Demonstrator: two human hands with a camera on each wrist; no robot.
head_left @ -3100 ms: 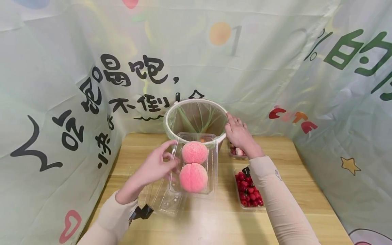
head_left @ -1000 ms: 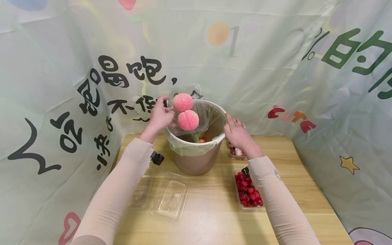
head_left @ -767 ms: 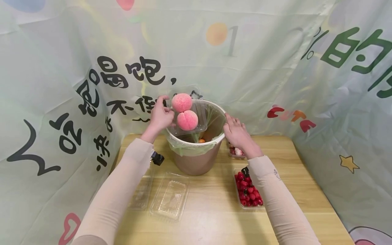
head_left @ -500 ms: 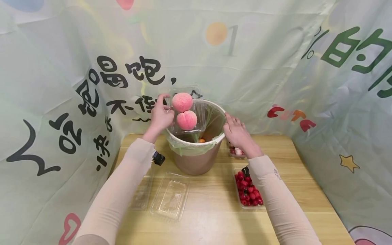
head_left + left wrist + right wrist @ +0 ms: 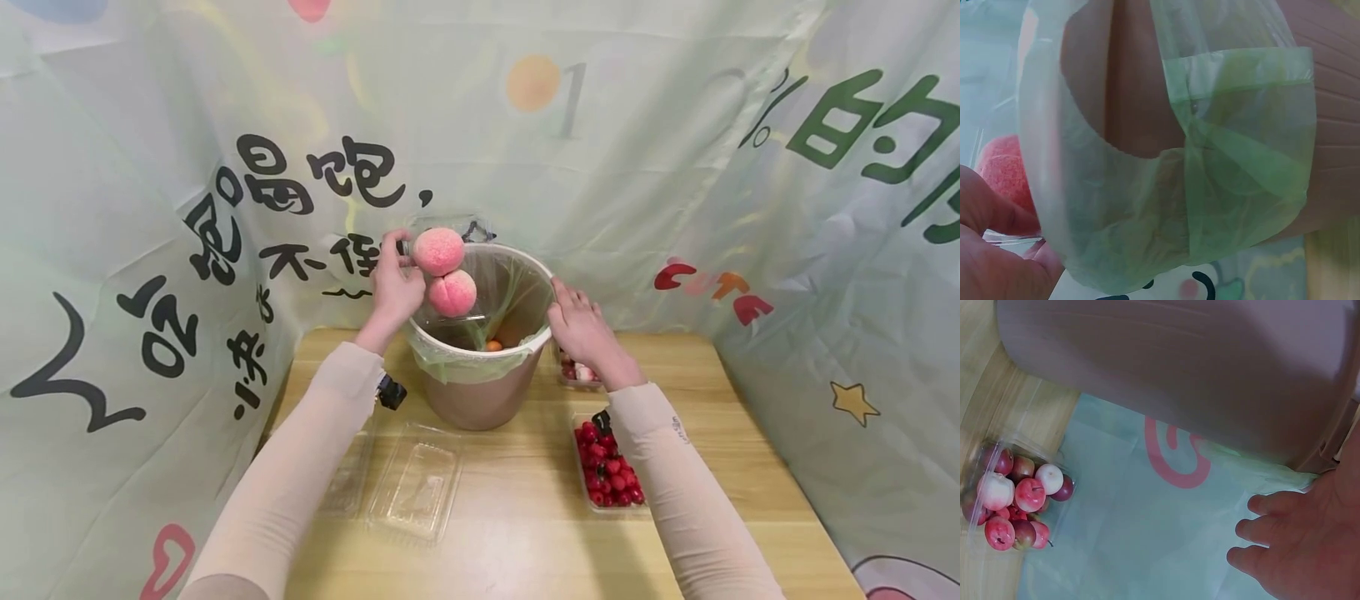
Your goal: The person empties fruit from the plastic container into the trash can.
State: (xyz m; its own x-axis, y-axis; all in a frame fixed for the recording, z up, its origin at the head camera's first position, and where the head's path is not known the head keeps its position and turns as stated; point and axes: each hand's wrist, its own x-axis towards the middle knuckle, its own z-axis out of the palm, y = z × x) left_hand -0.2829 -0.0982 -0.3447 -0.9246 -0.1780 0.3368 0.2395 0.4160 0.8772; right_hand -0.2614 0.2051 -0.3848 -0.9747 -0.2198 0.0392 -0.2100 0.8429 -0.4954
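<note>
My left hand (image 5: 397, 287) grips the left edge of a clear plastic box (image 5: 477, 225) above the left side of a trash bin (image 5: 476, 400). Two pink peaches, an upper peach (image 5: 438, 251) and a lower peach (image 5: 452, 293), are at the box, which is tilted. In the left wrist view, a peach (image 5: 1007, 175) shows behind the hand, partly hidden by the bin's green liner bag (image 5: 1241, 137). My right hand (image 5: 585, 325) holds the bin's rim on the right, with several fingertips outside it in the right wrist view. An orange fruit (image 5: 493, 345) lies inside the bin.
Two clear plastic trays, one tray (image 5: 416, 483) beside another tray (image 5: 348, 479), lie at the front left. A box of red berries (image 5: 611, 471) stands by the right forearm. Behind it is a box of small mixed fruit (image 5: 1019, 500). Printed cloth (image 5: 637, 167) encloses the wooden table (image 5: 510, 533).
My left hand has carried the peach box from in front of the bin up and back over its left side. Lately the peaches shift slightly left as the box tilts. My right hand stays put.
</note>
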